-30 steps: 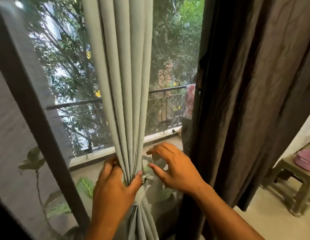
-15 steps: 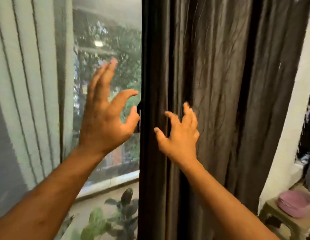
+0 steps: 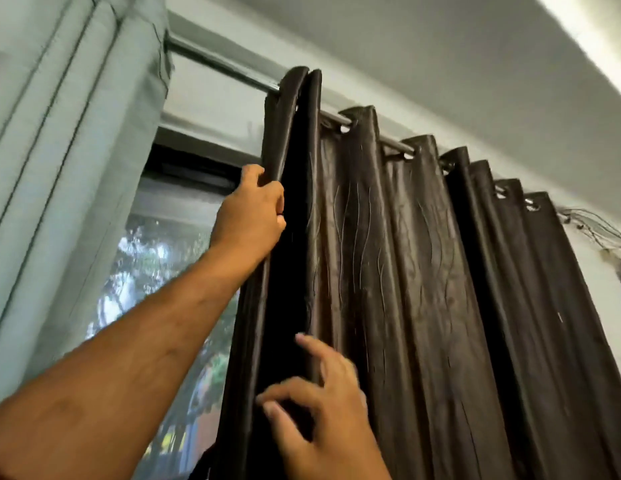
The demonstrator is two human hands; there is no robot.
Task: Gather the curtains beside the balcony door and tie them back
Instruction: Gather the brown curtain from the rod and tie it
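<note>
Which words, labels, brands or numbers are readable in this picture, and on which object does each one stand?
None: no readable text, label, brand or number shows.
The dark curtain bears only wavy lines, no letters.
The pale curtain, the rod and the window glass carry no writing.

So the view has swung way up, the curtain rod (image 3: 229,65) is in shot now and the stool is gone from frame. Left hand (image 3: 250,216) was open in front of the glass half a second ago, now it's gripping the dark curtain's (image 3: 406,254) leading edge up high. Right hand (image 3: 323,417) sits lower, fingers spread at the next fold.
</note>
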